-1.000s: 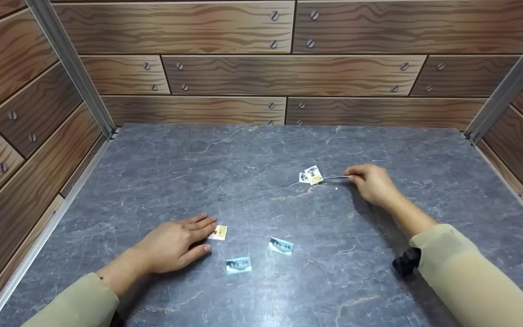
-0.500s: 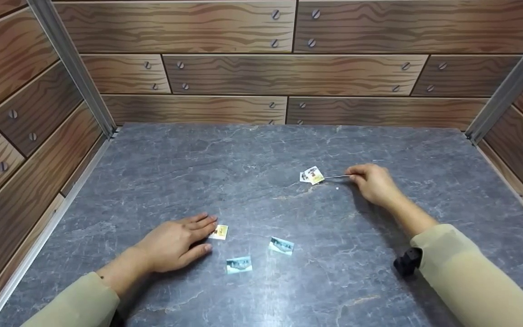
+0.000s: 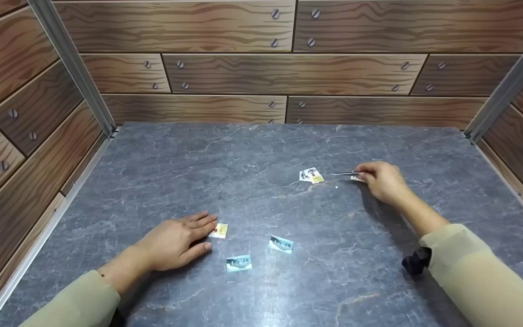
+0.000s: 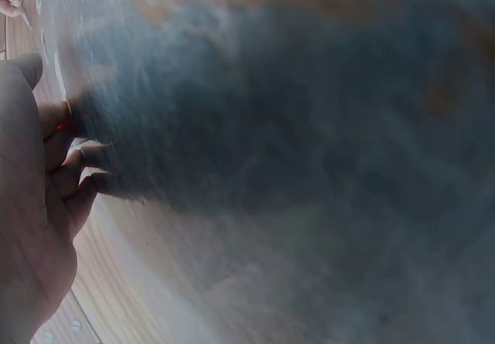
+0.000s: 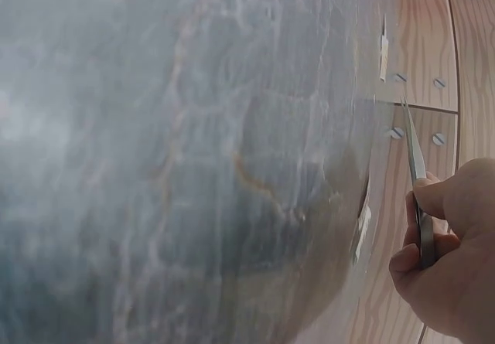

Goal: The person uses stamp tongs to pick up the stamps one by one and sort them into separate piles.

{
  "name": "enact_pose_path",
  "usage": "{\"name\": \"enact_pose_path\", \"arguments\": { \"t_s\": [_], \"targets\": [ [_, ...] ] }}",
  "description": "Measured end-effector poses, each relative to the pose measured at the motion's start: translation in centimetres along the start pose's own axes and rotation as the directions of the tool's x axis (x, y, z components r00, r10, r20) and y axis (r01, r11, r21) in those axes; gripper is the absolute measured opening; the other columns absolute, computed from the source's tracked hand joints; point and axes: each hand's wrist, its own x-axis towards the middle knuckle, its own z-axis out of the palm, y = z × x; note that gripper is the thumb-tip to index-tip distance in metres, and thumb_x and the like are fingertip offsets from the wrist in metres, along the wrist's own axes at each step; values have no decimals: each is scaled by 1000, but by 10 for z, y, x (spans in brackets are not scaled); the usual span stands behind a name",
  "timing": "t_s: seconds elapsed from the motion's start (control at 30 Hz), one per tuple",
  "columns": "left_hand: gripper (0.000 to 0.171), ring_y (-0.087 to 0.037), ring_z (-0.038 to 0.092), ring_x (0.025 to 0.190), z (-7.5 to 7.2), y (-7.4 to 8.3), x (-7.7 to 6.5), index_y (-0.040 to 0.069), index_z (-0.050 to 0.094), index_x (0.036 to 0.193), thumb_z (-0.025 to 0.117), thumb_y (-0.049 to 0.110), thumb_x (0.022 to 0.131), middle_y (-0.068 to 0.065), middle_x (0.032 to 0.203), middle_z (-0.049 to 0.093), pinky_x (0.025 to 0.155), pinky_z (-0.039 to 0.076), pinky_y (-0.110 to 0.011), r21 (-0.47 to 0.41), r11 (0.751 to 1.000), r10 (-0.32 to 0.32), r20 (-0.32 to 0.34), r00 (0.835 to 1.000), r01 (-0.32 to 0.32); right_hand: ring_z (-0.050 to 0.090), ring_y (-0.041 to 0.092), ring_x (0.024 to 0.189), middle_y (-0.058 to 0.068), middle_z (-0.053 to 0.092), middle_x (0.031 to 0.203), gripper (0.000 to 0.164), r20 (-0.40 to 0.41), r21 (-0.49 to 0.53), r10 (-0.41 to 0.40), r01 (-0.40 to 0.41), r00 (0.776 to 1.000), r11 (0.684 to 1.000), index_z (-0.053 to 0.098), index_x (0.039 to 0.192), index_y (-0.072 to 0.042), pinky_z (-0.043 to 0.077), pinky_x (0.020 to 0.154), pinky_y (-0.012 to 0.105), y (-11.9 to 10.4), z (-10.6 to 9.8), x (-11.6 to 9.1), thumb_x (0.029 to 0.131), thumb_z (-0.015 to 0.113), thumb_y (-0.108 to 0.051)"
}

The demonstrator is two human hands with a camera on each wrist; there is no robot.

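My right hand point(image 3: 382, 181) pinches slim metal tweezers point(image 3: 344, 173), their tips pointing left; in the right wrist view the tweezers point(image 5: 418, 182) run up from the fingers. Left of the tips, and apart from them, two overlapping postage-stamp-like pictures point(image 3: 314, 175) lie on the table. Another small stamp point(image 3: 356, 178) shows partly from under the right hand's fingers. My left hand point(image 3: 170, 245) lies flat with spread fingers, its fingertips touching a yellow-and-white stamp point(image 3: 220, 230) and covering part of it.
Two blue stamps point(image 3: 239, 263) lie apart on the near middle of the grey marbled table point(image 3: 207, 159). A tiny white speck point(image 3: 337, 187) sits below the tweezers. Wood-patterned walls point(image 3: 243, 72) enclose the back and sides.
My right hand has shifted right, taking the tweezer tips away from the overlapping stamps. A stamp now shows beneath its fingers. The left hand has stayed in place.
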Motion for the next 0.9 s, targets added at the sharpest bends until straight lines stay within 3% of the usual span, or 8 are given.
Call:
{"name": "enact_pose_path", "arguments": {
  "t_s": [0.23, 0.5, 0.9],
  "targets": [
    [60, -34, 46, 149, 0, 0, 0, 4, 53, 156, 44, 45, 114, -11, 162, 49, 116, 45, -53, -9, 1000, -7, 12, 1000, 8, 70, 45, 104, 23, 76, 110, 15, -12, -11, -30, 30, 999, 1000, 79, 110, 0, 50, 94, 64, -4, -4, 0, 100, 68, -2],
    [61, -34, 46, 149, -1, 0, 1, 3, 52, 156, 43, 47, 114, -11, 162, 49, 116, 45, -53, -7, 1000, -13, 16, 1000, 13, 67, 37, 91, 20, 74, 101, 14, -30, 2, -85, 85, 996, 996, 80, 110, -2, 50, 83, 56, -25, 0, 0, 99, 71, -3],
    [62, -34, 47, 148, -1, 1, 1, 3, 53, 156, 42, 48, 114, -11, 162, 49, 116, 44, -52, 7, 1000, -5, 3, 1000, 5, 70, 37, 105, 17, 75, 111, 18, 39, 150, -134, 127, 990, 981, 80, 114, -1, 54, 96, 55, -72, 22, -1, 98, 71, -1]
  ]
}}
